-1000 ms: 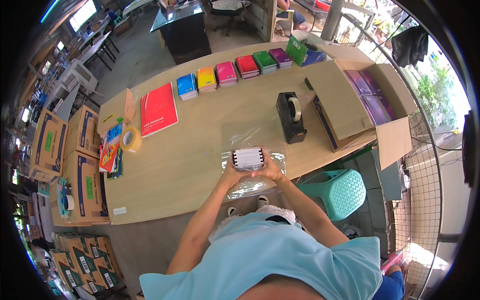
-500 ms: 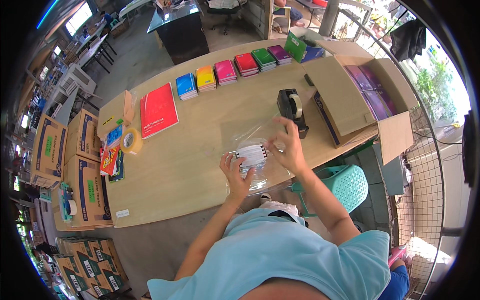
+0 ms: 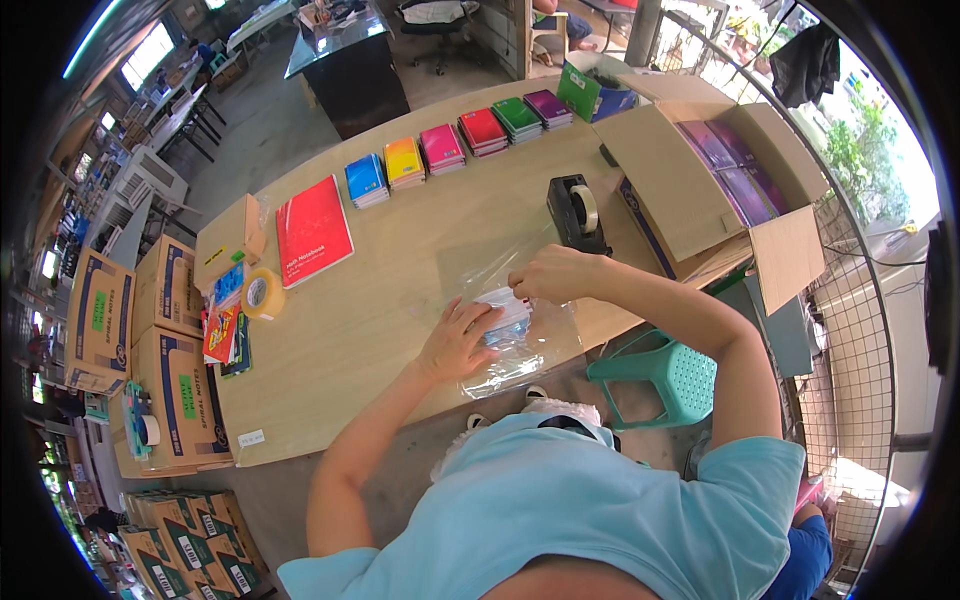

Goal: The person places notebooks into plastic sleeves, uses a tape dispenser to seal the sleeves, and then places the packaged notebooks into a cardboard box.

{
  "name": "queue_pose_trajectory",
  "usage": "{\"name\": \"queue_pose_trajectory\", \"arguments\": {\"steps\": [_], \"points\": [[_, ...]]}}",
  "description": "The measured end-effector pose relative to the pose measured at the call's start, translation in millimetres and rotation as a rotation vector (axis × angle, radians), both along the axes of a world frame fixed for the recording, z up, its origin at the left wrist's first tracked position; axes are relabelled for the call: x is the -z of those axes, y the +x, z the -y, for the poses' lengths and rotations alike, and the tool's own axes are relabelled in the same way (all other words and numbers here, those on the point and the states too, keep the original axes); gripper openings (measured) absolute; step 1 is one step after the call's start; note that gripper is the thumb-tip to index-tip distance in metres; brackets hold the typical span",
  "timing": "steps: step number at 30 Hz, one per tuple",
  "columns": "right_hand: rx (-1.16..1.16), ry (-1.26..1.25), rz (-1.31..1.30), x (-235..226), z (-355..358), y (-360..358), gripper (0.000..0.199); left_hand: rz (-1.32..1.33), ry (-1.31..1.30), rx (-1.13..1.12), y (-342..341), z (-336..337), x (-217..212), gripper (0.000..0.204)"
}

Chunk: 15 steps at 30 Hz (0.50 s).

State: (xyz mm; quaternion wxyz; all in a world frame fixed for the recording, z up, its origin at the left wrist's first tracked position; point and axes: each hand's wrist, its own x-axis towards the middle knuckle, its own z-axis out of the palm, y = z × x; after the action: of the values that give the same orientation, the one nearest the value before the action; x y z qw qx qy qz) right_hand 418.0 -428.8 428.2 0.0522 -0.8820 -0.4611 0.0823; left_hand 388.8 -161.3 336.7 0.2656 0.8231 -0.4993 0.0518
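A: Start big. What's on the wooden table (image 3: 400, 310)?

B: At two o'clock an open cardboard box (image 3: 700, 180) with purple notebooks inside. At twelve o'clock a row of small notebook stacks (image 3: 455, 150), blue through purple. At ten o'clock a red notebook (image 3: 312, 230), and at nine a roll of yellowish tape (image 3: 262, 293). A black tape dispenser (image 3: 577, 212) sits at one o'clock, just beyond the hands.

A: And the thing being worked on?

B: A small stack of spiral notebooks (image 3: 505, 312) lies inside a clear plastic bag (image 3: 520, 350) near the table's front edge, about five o'clock from the table's middle.

A: The hands?

B: The left hand (image 3: 458, 340) lies flat, fingers spread, pressing the bag and the stack's near side. The right hand (image 3: 548, 275) is curled, fingertips pinched together at the stack's top edge; whether they grip film or tape I cannot tell.

A: How would you do it well?

B: I'd judge: keep the left palm firm so the stack can't slide, pull the film taut, and fold it snug against the edge without wrinkles.
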Motion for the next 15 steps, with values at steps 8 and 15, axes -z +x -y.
{"name": "queue_pose_trajectory", "arguments": {"steps": [8, 15], "points": [[-0.013, 0.056, -0.376, 15, -10, 34, 0.024, -0.040, 0.192, 0.255, 31, -2, -21, 0.098], [-0.062, 0.260, -0.196, 21, -34, 28, 0.021, -0.085, 0.274, 0.262, 38, 3, -20, 0.097]]}}
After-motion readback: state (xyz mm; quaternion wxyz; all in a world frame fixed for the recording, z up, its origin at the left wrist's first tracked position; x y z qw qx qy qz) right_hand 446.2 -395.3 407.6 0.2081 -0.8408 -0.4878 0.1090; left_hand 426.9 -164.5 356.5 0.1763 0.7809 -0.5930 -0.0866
